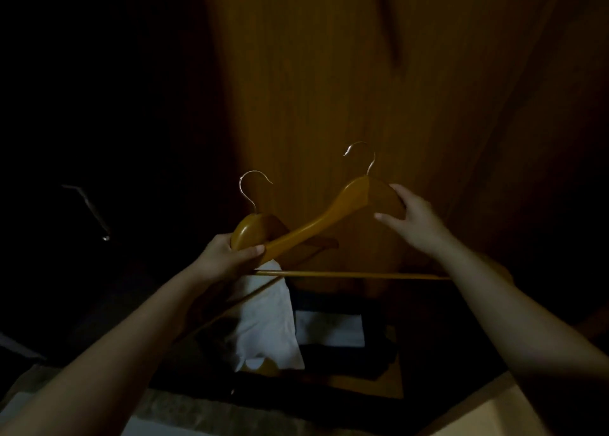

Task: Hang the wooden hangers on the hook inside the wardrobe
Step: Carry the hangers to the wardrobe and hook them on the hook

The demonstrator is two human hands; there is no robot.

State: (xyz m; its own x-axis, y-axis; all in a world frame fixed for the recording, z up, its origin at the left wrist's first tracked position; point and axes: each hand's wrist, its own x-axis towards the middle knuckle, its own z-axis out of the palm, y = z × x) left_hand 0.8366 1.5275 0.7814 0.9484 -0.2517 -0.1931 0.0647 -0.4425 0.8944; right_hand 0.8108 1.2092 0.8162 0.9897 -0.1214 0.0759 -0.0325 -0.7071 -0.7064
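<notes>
I hold two wooden hangers in front of the dim wardrobe's brown back panel (pixel 329 73). My left hand (pixel 230 256) is closed around the shoulder of the lower hanger (pixel 250 229), whose metal hook (pixel 253 185) points up. It also pinches the left end of the upper hanger (pixel 329 216). My right hand (pixel 412 216) grips that upper hanger's right shoulder, just below its metal hook (pixel 362 155). The upper hanger's thin crossbar (pixel 349 274) runs level between my forearms. No wardrobe hook or rail is clearly visible.
A metal fitting (pixel 90 210) glints in the dark at the left. Below the hangers lie white folded cloth (pixel 268 320) and a dark item with a pale panel (pixel 329 328) on the wardrobe floor. A pale wooden edge (pixel 494 412) shows at bottom right.
</notes>
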